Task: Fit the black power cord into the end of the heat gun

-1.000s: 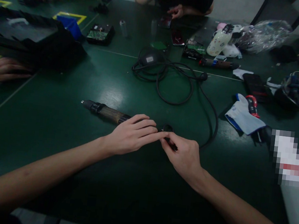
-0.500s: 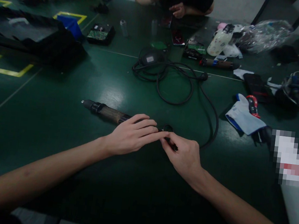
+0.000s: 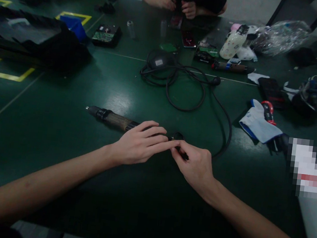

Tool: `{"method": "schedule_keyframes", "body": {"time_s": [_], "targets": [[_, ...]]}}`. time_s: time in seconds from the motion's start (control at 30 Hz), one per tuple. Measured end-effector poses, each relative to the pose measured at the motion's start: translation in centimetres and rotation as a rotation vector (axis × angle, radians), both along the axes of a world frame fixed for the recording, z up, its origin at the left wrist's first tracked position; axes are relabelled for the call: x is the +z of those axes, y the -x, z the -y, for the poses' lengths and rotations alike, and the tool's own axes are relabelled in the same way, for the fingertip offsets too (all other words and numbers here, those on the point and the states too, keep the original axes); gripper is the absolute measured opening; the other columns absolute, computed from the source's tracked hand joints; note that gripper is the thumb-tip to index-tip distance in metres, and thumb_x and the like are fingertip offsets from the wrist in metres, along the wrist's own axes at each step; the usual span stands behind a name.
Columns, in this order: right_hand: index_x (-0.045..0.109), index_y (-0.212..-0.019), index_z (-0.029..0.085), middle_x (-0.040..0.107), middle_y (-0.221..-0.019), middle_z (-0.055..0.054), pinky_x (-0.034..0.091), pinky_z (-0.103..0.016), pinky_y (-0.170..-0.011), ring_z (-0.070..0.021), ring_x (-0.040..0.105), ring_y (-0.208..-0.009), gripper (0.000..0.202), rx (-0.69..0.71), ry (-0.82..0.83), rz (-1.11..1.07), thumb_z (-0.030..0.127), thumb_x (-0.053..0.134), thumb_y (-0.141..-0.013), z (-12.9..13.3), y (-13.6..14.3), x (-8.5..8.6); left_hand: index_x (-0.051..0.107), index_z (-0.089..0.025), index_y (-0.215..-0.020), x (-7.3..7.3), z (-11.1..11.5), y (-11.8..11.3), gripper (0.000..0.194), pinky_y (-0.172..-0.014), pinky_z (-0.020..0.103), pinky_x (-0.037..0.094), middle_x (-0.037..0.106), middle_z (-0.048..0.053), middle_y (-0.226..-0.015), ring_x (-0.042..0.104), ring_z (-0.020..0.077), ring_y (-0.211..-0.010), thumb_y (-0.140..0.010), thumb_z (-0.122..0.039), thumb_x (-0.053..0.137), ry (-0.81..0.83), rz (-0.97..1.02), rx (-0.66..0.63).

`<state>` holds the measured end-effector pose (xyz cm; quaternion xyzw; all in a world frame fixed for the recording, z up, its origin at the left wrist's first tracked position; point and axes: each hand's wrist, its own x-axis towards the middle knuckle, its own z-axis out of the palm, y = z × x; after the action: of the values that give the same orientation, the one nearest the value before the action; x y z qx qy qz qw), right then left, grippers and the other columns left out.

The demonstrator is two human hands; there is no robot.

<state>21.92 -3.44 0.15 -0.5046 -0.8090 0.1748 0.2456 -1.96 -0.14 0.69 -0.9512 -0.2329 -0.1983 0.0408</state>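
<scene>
So the thing under the hands looks like a corded electric screwdriver (image 3: 115,121). It seems to be lying on the tabletop (image 3: 67,135), nose pointing off to the left of the left fingers, rear end tucked beneath them. Left hand (image 3: 136,145) is draped over the back half, fingers nearly straight and only slightly apart. Can't tell if they're actually gripping or just resting. Right hand (image 3: 196,165) has thumb and index pinched close around a small dark piece (image 3: 183,154), mostly hidden. A dark round part (image 3: 178,136) sits just past those fingertips, and the black cable (image 3: 226,140) curves out beyond the right fingers toward loops further away.

Handling-wise, I'd guess the body is stiff and fairly solid for its size, not fragile. Being round, it could roll if you let go. The brownish middle section, just left of the left fingers, looks like the sensible place to wrap your hand. I'd skip the metal tip (image 3: 87,108), thin and awkward to hold. Cable should be bendy but springy, so it may tug the tail around. For that small piece, a light fingertip pinch seems about right imo.
</scene>
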Motion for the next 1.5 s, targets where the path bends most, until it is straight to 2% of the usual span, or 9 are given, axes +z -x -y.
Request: {"method": "schedule_keyframes", "body": {"time_s": [0.3,0.47,0.6,0.7,0.83,0.93,1.07,1.2,1.5], "targets": [[0.072,-0.104,0.023,0.070,-0.074,0.004,0.037,-0.025,-0.058,-0.0103,0.057,-0.054,0.014,-0.005,0.013,-0.012,0.031,0.061,-0.101,0.04,0.07,0.03,0.039,-0.020,-0.154,-0.29,-0.18,-0.05,0.058,-0.109,0.041,0.046,0.072,0.003,-0.113,0.062,0.0191,-0.114,-0.100,-0.017,0.060,-0.038,0.021,0.077],[0.071,-0.097,0.021,0.070,-0.074,0.003,0.037,-0.026,-0.059,-0.0107,0.058,-0.056,0.014,-0.002,-0.007,0.001,0.031,0.061,-0.100,0.01,0.03,0.10,0.045,-0.021,-0.151,-0.26,-0.03,-0.18,0.054,-0.109,0.044,0.046,0.069,0.006,-0.124,0.060,0.0224,-0.120,-0.100,-0.028,0.061,-0.020,0.031,0.055],[0.069,-0.088,0.020,0.071,-0.076,0.002,0.036,-0.026,-0.058,-0.0108,0.058,-0.056,0.017,0.005,-0.005,0.006,0.030,0.061,-0.100,-0.03,0.01,0.18,0.044,-0.021,-0.153,-0.10,0.04,-0.14,0.057,-0.113,0.045,0.042,0.070,0.005,-0.123,0.060,0.0220,-0.121,-0.098,-0.018,0.058,0.017,0.017,0.017],[0.070,-0.091,0.020,0.072,-0.076,0.001,0.037,-0.026,-0.057,-0.0112,0.059,-0.057,0.017,0.004,0.005,0.005,0.031,0.061,-0.100,-0.03,0.03,0.27,0.042,-0.020,-0.153,-0.03,-0.03,-0.09,0.057,-0.113,0.044,0.042,0.070,0.004,-0.121,0.060,0.0207,-0.119,-0.099,-0.015,0.056,0.012,0.007,0.019],[0.073,-0.104,0.023,0.072,-0.077,0.002,0.040,-0.026,-0.058,-0.0115,0.060,-0.055,0.017,0.006,0.026,-0.001,0.032,0.059,-0.101,-0.03,0.05,0.42,0.039,-0.019,-0.154,-0.10,-0.18,-0.20,0.056,-0.109,0.041,0.045,0.071,0.005,-0.116,0.062,0.0191,-0.114,-0.101,-0.019,0.057,-0.018,0.011,0.073],[0.072,-0.107,0.023,0.072,-0.077,0.001,0.040,-0.026,-0.058,-0.0116,0.060,-0.055,0.018,0.011,0.038,-0.004,0.032,0.058,-0.102,-0.03,0.06,0.45,0.039,-0.019,-0.154,-0.16,-0.21,-0.31,0.056,-0.108,0.041,0.046,0.071,0.005,-0.115,0.063,0.0194,-0.113,-0.102,-0.022,0.057,-0.033,-0.003,0.098],[0.071,-0.099,0.022,0.072,-0.076,0.002,0.039,-0.026,-0.058,-0.0116,0.060,-0.056,0.017,-0.001,0.018,0.012,0.033,0.059,-0.102,-0.01,0.07,0.27,0.042,-0.021,-0.152,-0.09,-0.08,-0.24,0.054,-0.109,0.043,0.044,0.069,0.006,-0.124,0.060,0.0216,-0.118,-0.101,-0.026,0.058,-0.024,0.002,0.068],[0.069,-0.088,0.020,0.072,-0.076,0.001,0.037,-0.027,-0.058,-0.0116,0.060,-0.057,0.021,-0.004,-0.010,0.021,0.033,0.059,-0.101,0.01,0.04,0.12,0.040,-0.022,-0.154,0.01,-0.01,-0.02,0.056,-0.113,0.044,0.041,0.069,0.005,-0.126,0.058,0.0214,-0.123,-0.100,-0.018,0.056,0.009,-0.012,0.029],[0.072,-0.104,0.023,0.073,-0.078,0.002,0.040,-0.026,-0.057,-0.0113,0.061,-0.056,0.016,0.006,0.024,-0.012,0.032,0.060,-0.101,0.00,0.04,0.29,0.040,-0.022,-0.153,-0.18,-0.30,-0.12,0.056,-0.107,0.042,0.046,0.071,0.004,-0.116,0.062,0.0202,-0.114,-0.101,-0.023,0.059,-0.036,0.012,0.076]]}}
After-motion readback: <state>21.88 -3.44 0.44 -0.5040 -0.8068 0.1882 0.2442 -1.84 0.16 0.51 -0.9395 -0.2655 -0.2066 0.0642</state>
